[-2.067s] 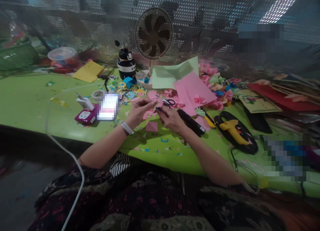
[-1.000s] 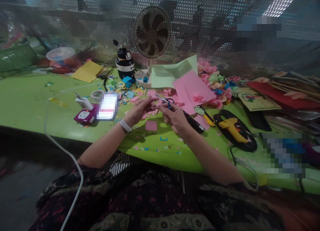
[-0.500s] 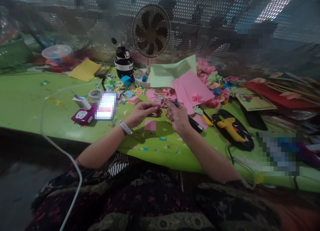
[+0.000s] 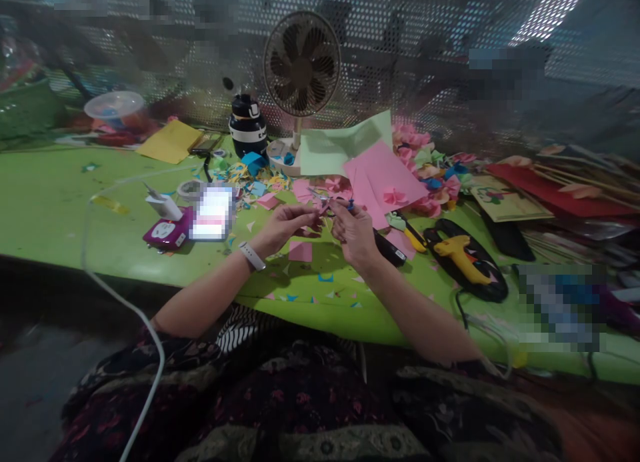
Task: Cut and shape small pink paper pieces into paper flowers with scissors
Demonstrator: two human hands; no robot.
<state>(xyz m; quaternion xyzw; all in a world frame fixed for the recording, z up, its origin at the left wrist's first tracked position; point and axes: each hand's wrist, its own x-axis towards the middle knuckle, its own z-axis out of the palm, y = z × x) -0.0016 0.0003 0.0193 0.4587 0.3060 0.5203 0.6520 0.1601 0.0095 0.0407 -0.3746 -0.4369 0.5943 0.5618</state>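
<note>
My left hand (image 4: 285, 226), a white band on its wrist, pinches a small pink paper piece (image 4: 324, 207) above the green table (image 4: 55, 209). My right hand (image 4: 354, 232) is closed round small scissors (image 4: 334, 201) with blue handles, whose blades meet the pink piece. Both hands hover close together over a pink paper square (image 4: 301, 251) and scattered paper scraps. A black tube-shaped tool (image 4: 389, 248) lies just right of my right hand.
A small fan (image 4: 301, 69) and a black bottle (image 4: 247, 127) stand at the back. Pink and pale green sheets (image 4: 380, 172) and paper flowers lie behind my hands. A yellow glue gun (image 4: 463, 257) rests on a black mat at right. A white cable (image 4: 115, 289) runs at left.
My right hand took the scissors up from the table and brought them to the pink piece in my left hand. Both hands have shifted slightly.
</note>
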